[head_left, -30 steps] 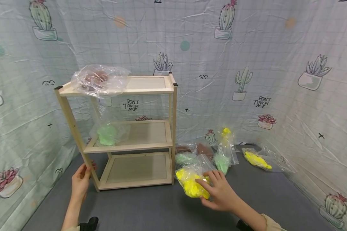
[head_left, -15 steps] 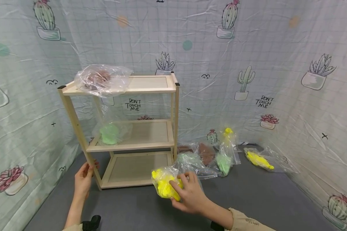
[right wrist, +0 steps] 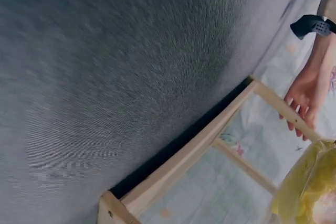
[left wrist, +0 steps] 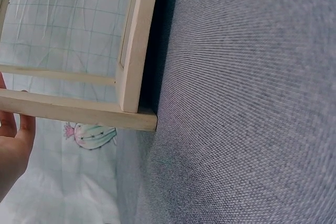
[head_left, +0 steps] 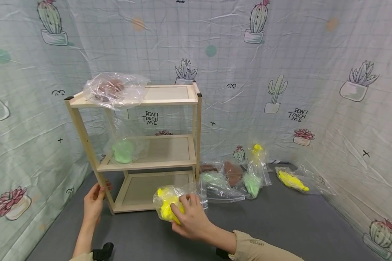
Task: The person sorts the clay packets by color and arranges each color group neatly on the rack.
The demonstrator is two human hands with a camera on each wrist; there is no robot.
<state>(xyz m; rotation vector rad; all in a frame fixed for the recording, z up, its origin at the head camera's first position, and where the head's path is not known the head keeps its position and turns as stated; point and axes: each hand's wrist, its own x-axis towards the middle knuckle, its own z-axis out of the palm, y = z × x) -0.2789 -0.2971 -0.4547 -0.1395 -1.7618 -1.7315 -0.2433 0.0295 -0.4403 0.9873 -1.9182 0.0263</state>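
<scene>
My right hand (head_left: 192,219) grips a clear plastic bag (head_left: 168,204) with a bright yellow lump inside, held in front of the bottom shelf of a wooden rack (head_left: 156,192). In the right wrist view the yellow bag (right wrist: 310,187) shows at the lower right corner. My left hand (head_left: 94,203) holds the rack's front left post low down, fingers wrapped behind it; the left wrist view shows the fingers (left wrist: 26,127) at that post. A bag with a brown item (head_left: 112,88) lies on the top shelf. On the middle shelf stands a bag with a green item (head_left: 122,151).
Right of the rack lie several bags with brown (head_left: 232,174) and green (head_left: 252,185) contents. A bag with a yellow item (head_left: 257,150) leans by the back curtain, and another yellow bag (head_left: 292,180) lies farther right. A grey cloth surface (head_left: 281,224) is underneath.
My right hand has carried the yellow bag leftward, from the bags right of the rack to the front of the bottom shelf. My left hand stays on the post.
</scene>
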